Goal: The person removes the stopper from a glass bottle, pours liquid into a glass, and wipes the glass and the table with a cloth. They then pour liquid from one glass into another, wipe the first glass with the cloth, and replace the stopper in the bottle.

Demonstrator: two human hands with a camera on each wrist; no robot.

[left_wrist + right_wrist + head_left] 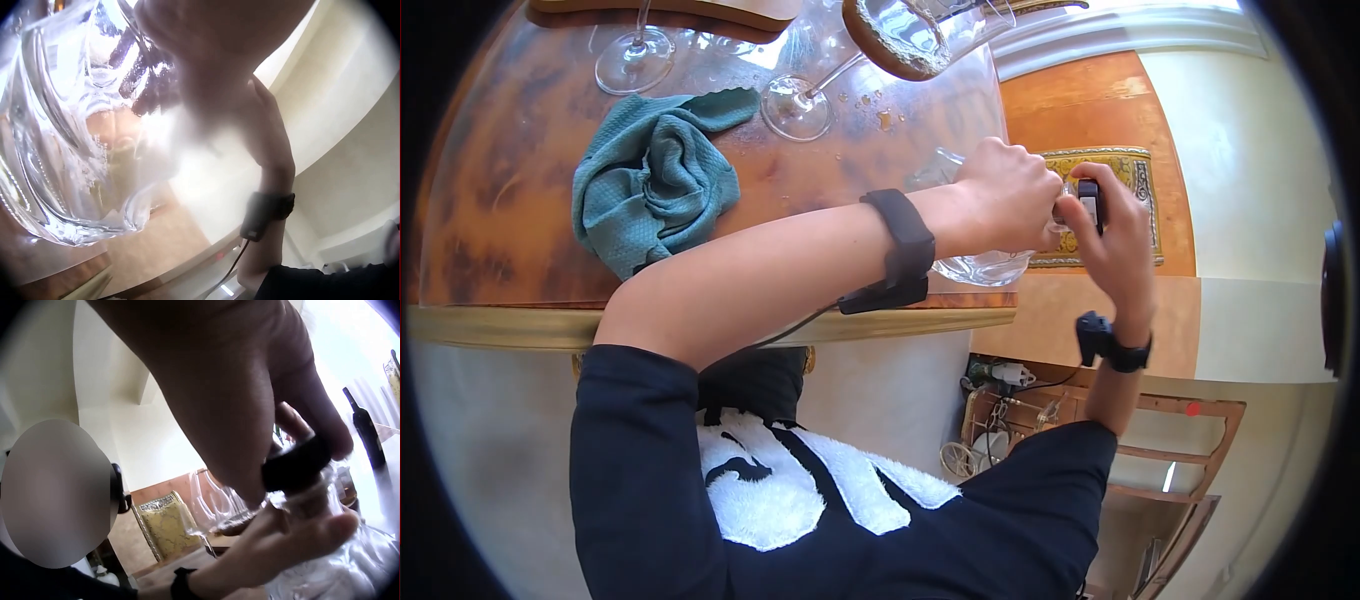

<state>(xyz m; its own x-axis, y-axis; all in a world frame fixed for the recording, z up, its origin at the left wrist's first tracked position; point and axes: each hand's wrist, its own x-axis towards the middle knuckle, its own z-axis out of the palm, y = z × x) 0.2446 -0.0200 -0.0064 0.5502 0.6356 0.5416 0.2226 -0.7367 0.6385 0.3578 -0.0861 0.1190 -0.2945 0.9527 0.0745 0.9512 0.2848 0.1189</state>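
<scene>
A clear glass decanter point(990, 268) with swirling ridges stands at the table's near right corner. Its body fills the left part of the left wrist view. My left hand point(1005, 195) grips the decanter by its neck, thumb and fingers wrapped round below the rim. With thumb and fingers my right hand point(1122, 225) pinches a black stopper point(297, 464) at the decanter's mouth. The stopper sits right over the glass rim in the right wrist view. Part of the neck is hidden behind my left fingers.
A crumpled teal cloth point(655, 185) lies on the table point(510, 190). Stemmed glasses stand behind it, one with its foot point(797, 108) near water drops. A wooden board point(690, 12) is at the back. A dark bottle point(367, 434) stands farther off. A yellow patterned chair point(161, 525) is close by.
</scene>
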